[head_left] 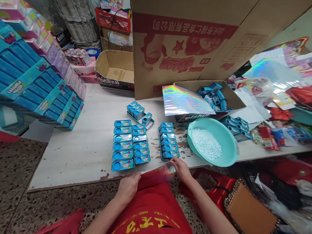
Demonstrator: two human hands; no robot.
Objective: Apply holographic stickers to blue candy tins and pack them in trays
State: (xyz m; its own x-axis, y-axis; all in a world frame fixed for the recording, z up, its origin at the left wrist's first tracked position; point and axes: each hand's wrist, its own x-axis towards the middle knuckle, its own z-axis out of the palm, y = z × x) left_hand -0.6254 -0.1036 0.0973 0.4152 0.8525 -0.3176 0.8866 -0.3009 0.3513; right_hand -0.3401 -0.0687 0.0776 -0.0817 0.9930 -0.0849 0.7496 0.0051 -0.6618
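Both my hands are at the near edge of the white table [77,151]. A shiny holographic sheet [158,173] stretches between them. My left hand [128,187] is closed on its left end and my right hand [181,167] pinches its right end. Just beyond, several small blue tins [123,144] lie in three rows on the table, the right row [168,140] closest to my right hand. A few more blue tins [139,112] stand in a little tray behind them.
A teal bowl [225,155] with white pellets sits right of the tins. Behind it are a holographic sheet [183,100], an open box of blue tins [214,93] and a big cardboard carton [194,36]. Stacked blue display boxes [27,77] stand at the left; clutter fills the right.
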